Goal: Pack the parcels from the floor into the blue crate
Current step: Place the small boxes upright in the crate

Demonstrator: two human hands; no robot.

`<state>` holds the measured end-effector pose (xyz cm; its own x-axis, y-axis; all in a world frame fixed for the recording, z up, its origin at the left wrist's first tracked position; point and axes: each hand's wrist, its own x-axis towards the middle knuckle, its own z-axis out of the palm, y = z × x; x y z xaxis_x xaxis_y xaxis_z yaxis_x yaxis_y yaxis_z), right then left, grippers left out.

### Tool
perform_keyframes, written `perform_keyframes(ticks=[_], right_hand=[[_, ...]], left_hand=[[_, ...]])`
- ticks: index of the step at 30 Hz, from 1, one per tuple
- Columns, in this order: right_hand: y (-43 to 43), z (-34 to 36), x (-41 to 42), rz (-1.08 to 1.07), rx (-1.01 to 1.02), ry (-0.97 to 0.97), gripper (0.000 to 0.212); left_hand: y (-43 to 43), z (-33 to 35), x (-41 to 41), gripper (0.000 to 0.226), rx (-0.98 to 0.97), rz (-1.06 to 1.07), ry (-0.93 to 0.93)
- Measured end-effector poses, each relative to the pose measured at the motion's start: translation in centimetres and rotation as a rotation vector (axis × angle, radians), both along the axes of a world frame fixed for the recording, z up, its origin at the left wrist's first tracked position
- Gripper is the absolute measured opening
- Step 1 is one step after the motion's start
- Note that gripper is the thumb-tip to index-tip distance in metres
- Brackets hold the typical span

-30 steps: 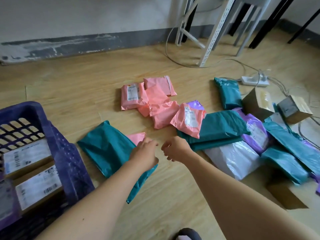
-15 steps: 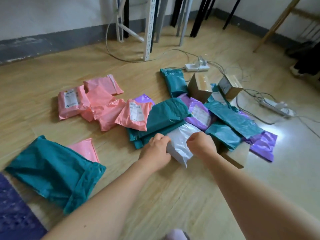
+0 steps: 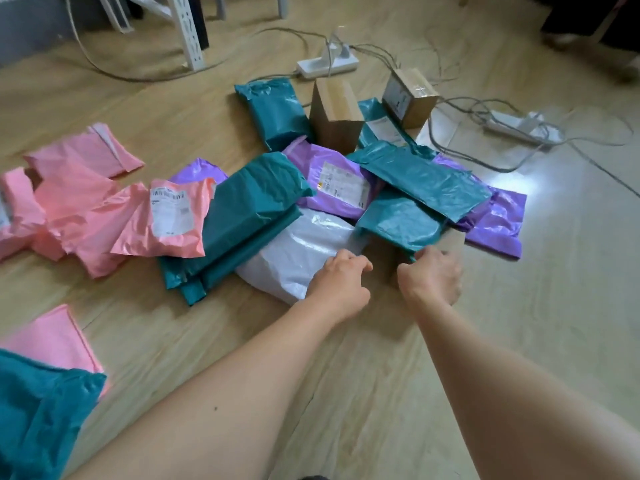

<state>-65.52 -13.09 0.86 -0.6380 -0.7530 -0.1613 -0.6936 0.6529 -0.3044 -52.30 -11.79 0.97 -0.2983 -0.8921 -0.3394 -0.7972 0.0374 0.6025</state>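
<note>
A flat cardboard parcel (image 3: pixel 382 252) is seen just right of the white parcel (image 3: pixel 294 258), partly under a teal parcel (image 3: pixel 401 223). It is flanked by the left hand (image 3: pixel 337 282) and right hand (image 3: pixel 431 275), fingers curled at its edges; whether it is actually gripped cannot be told.

head view only, looks forward-down, close over floor (image 3: pixel 519 306).

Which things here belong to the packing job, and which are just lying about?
Job: white parcel, teal parcels, pink parcels, purple parcels, boxes.
Lying about: power strips, cables, frame leg.
</note>
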Motion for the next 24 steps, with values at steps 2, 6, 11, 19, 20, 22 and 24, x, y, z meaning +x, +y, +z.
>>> perform_keyframes(ticks=[2,6,11,19,20,22,24], right_hand=[[-0.4,-0.6,-1.3,-0.035,-0.008,0.028,0.045],[-1.7,-2.5,-3.3,-0.030,0.148,-0.028,0.081],[-3.1,-4.7,-4.2,-0.130,0.188,-0.173,0.090],[0.1,-4.8,-0.5,-0.022,0.183,-0.168,0.087],[1.1,-4.7,0.1,0.022,0.185,-0.176,0.088],[2.8,-4.4,0.6,0.050,0.194,-0.236,0.088],[4.0,-3.4,0.4,0.044,0.204,-0.293,0.088]], left_hand=[[-0.6,-0.7,-0.9,0.055,0.002,-0.013,0.015],[-1.5,-1.8,-2.0,0.062,0.023,-0.043,0.016],[-2.1,-2.6,-1.7,0.059,0.030,-0.039,0.015],[-0.9,-2.9,0.9,0.051,0.035,0.027,-0.047],[-0.6,-2.7,1.4,0.051,0.037,0.041,-0.051],[0.0,-2.4,2.7,0.050,0.056,0.073,-0.071],[1.0,-1.9,4.2,0.049,0.080,0.126,-0.093]])
